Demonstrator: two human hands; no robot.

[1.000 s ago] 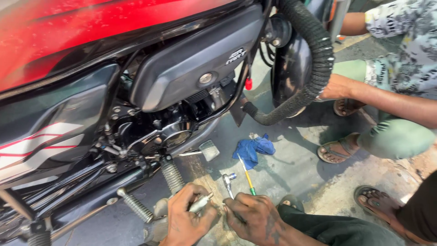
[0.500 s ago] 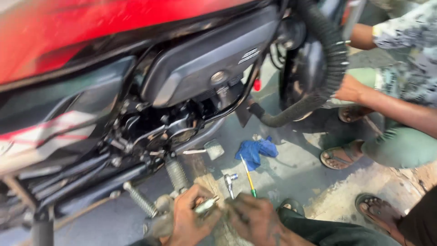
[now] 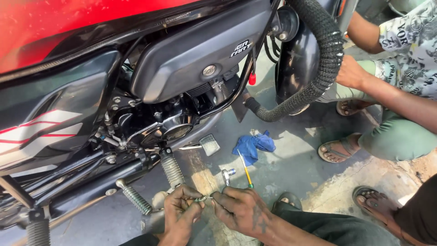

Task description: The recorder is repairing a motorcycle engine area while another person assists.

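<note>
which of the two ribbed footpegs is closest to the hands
The right-hand footpeg, angled down just above the left hand; the other footpeg sits further left, lower on the frame.

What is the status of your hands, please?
Both hands, left and right, pinch a small metal part. Footpeg just above. Screwdriver on floor nearby.

You worked over a stained concrete floor. On it lay a blue rag, a yellow-handled screwdriver and a small metal socket.
</note>
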